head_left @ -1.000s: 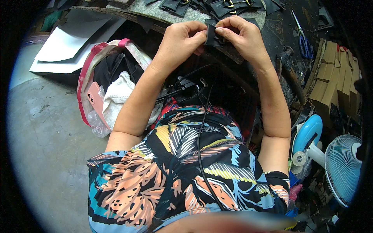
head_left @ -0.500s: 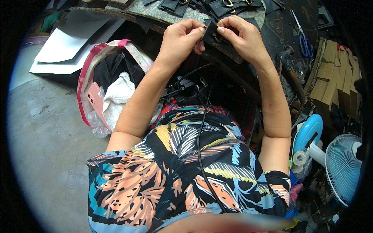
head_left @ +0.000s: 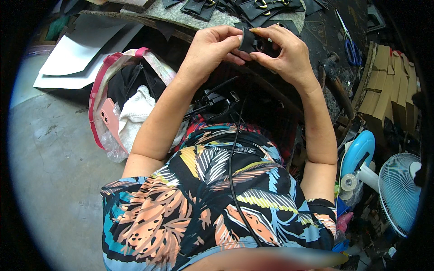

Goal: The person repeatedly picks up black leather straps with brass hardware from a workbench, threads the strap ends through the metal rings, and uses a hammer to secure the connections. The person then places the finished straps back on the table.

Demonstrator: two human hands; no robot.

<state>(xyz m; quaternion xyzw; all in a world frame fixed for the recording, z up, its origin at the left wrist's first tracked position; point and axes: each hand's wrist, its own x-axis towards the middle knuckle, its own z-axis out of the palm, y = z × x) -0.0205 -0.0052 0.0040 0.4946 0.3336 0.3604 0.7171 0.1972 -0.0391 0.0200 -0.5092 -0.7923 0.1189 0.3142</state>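
Note:
Between both hands, just off the near edge of the workbench, is a black leather-like piece [head_left: 247,41], bent and partly covered by fingers. My left hand [head_left: 216,44] pinches its left side between thumb and fingers. Curled round its right side, my right hand [head_left: 282,49] has the thumb low and the index finger along the top. Right behind them on the bench lie several black strap pieces [head_left: 253,13] with gold-coloured metal fittings. More such pieces [head_left: 198,10] are heaped a little to the left.
Blue-handled scissors [head_left: 349,45] and a hammer [head_left: 337,86] are at the right. Beyond them stand stacked brown cardboard pieces [head_left: 382,86] and a blue-and-white fan [head_left: 400,194]. At left sit white sheets [head_left: 74,56] and a pink-rimmed bag [head_left: 96,104] holding a phone [head_left: 112,118] and white cloth [head_left: 138,108].
The black piece has turned and bent between my hands. My right hand has shifted slightly down, its fingers now spread further round the piece.

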